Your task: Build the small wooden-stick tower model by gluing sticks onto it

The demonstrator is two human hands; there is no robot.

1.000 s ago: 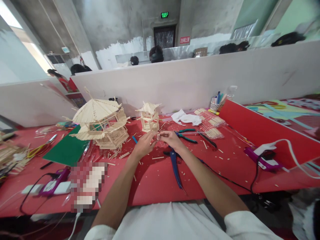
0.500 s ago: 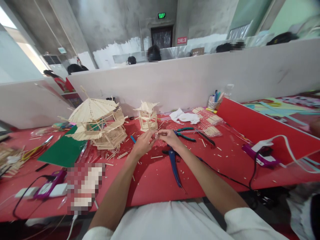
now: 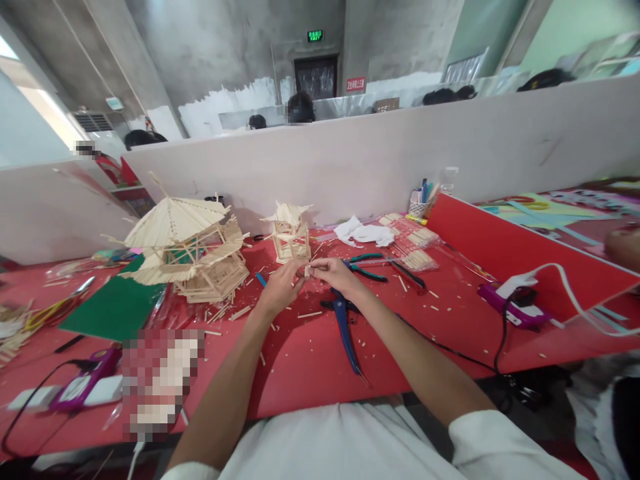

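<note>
My left hand (image 3: 281, 288) and my right hand (image 3: 337, 275) meet over the red table, fingertips pinched together. Between them is a small pale wooden piece (image 3: 307, 271), partly covered by the fingers; its exact shape is too small to make out. Just behind the hands stands a small pavilion model (image 3: 291, 241) built from wooden sticks. A larger stick pavilion (image 3: 183, 257) with a wide slatted roof is to the left. A blue glue gun (image 3: 346, 333) lies below my right hand, its nozzle end partly hidden by that hand.
Green-handled pliers (image 3: 369, 272) lie right of my hands, near a white cloth (image 3: 364, 233) and bagged sticks (image 3: 420, 259). Purple power strips (image 3: 515, 310) sit at both sides. A green board (image 3: 110, 305) lies left. Stick scraps litter the red table; a pale partition (image 3: 350, 157) closes the back.
The whole view has turned slightly to the right. Both hands stay together, and the small piece between the fingertips now shows as a pale upright bit.
</note>
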